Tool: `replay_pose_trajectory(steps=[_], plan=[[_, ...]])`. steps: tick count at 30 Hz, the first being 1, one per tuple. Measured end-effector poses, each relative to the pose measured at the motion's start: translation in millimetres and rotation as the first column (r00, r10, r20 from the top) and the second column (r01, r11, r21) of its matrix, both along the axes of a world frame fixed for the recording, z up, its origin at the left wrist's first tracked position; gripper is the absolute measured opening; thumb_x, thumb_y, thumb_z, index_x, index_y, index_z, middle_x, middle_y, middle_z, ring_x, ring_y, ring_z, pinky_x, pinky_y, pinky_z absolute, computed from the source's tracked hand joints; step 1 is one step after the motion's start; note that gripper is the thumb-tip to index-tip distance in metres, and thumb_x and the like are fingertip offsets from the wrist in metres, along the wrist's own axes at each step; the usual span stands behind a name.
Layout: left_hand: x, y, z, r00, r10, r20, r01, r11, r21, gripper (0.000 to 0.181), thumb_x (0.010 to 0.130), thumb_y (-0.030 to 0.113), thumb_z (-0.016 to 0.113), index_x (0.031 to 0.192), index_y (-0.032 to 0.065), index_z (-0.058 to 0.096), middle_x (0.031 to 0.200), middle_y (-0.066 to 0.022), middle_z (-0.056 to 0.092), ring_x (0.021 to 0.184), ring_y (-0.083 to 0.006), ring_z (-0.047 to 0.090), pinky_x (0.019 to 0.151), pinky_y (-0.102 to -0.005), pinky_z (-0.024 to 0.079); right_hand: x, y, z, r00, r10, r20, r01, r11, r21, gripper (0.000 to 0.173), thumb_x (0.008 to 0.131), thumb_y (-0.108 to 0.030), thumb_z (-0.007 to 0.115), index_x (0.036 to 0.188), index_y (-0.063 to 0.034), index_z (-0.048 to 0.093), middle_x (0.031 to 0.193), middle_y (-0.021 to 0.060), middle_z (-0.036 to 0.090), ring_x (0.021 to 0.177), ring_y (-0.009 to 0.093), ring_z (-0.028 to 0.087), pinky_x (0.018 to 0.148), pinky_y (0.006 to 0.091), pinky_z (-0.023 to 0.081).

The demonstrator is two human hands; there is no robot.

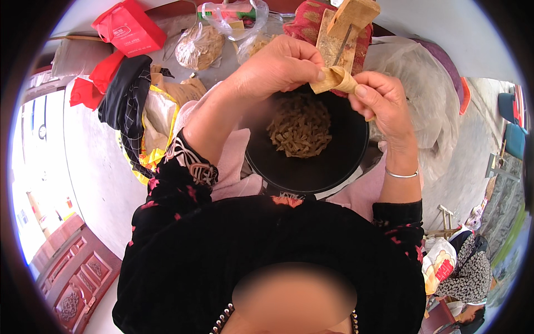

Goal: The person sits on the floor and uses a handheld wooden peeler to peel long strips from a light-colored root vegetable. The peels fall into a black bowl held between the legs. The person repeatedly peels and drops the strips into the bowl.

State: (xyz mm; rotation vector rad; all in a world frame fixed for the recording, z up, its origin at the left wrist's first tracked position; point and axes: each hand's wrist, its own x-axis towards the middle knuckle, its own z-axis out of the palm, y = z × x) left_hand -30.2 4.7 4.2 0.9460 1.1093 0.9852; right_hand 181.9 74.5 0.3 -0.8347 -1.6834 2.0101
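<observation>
My left hand and my right hand are raised over the far rim of a black round basin. Between them they hold a pale yellow strip, folded or rolled, of thin sheet-like material; my left fingertips pinch one end, my right fingers the other. A heap of small brown cut pieces lies in the basin. Just beyond the strip, a wooden board with a narrow metal blade and a wooden block rests on red patterned cloth. A bracelet circles my right wrist.
Beyond the basin are a tied clear bag of pale pieces and a red bag. A yellow-edged sack with dark cloth stands left. A large translucent plastic sheet lies right. Pink towels flank the basin.
</observation>
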Motion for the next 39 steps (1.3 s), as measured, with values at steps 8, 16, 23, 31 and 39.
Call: replay_pose_trajectory(steps=[8, 16, 23, 31, 39], plan=[[-15.6, -6.1, 8.0, 0.965, -0.245, 0.098, 0.236, 0.967, 0.092, 0.019, 0.072, 0.016, 0.065, 0.071, -0.0012, 0.057, 0.058, 0.0025, 0.05, 0.042, -0.0025, 0.035, 0.04, -0.017, 0.024, 22.8, 5.9, 4.2, 0.994, 0.052, -0.101, -0.01, 0.925, 0.38, 0.017, 0.082, -0.009, 0.062, 0.07, 0.0019, 0.057, 0.061, -0.0027, 0.05, 0.056, 0.004, 0.04, 0.049, 0.0199, 0.031], [-2.7, -2.1, -5.4, 0.713, 0.144, -0.686, 0.346, 0.778, 0.524, 0.047, 0.073, 0.034, 0.071, 0.106, 0.0026, 0.057, 0.092, -0.0074, 0.061, 0.082, -0.0227, 0.06, 0.069, -0.0332, 0.048, 15.4, -3.8, -4.6, 0.996, 0.008, 0.091, -0.052, 0.863, 0.503, 0.015, 0.082, -0.006, 0.062, 0.072, 0.0024, 0.056, 0.058, -0.0006, 0.046, 0.055, 0.006, 0.04, 0.049, 0.0225, 0.033], [18.9, -4.6, -13.6, 0.563, -0.173, -0.808, 0.578, 0.782, 0.235, 0.022, 0.083, 0.021, 0.058, 0.097, 0.0046, 0.055, 0.085, -0.0144, 0.058, 0.081, -0.0341, 0.057, 0.068, -0.0402, 0.045, 17.9, -5.3, -9.1, 0.988, 0.011, 0.156, -0.104, 0.789, 0.605, 0.017, 0.081, -0.008, 0.062, 0.071, 0.0021, 0.055, 0.056, 0.0048, 0.045, 0.051, 0.011, 0.039, 0.048, 0.0246, 0.033], [5.8, 8.4, -21.4, 0.576, -0.026, -0.817, 0.433, 0.858, 0.277, 0.017, 0.084, 0.022, 0.055, 0.095, 0.0086, 0.056, 0.074, -0.0169, 0.058, 0.073, -0.0357, 0.057, 0.062, -0.0415, 0.044, 16.5, 4.1, -8.9, 0.971, -0.128, 0.202, -0.012, 0.818, 0.574, 0.017, 0.085, -0.01, 0.057, 0.073, 0.0019, 0.054, 0.055, 0.0042, 0.043, 0.052, 0.009, 0.038, 0.048, 0.0258, 0.034], [3.7, 39.2, -44.7, 0.381, 0.371, -0.847, 0.167, 0.873, 0.457, 0.018, 0.083, 0.026, 0.057, 0.096, 0.0137, 0.06, 0.074, -0.0133, 0.062, 0.071, -0.0345, 0.06, 0.061, -0.0425, 0.047, -18.5, 30.9, -44.0, 0.924, -0.376, 0.066, 0.243, 0.713, 0.658, 0.017, 0.084, -0.013, 0.059, 0.075, 0.001, 0.057, 0.053, 0.0081, 0.048, 0.049, 0.012, 0.041, 0.049, 0.0283, 0.038]])
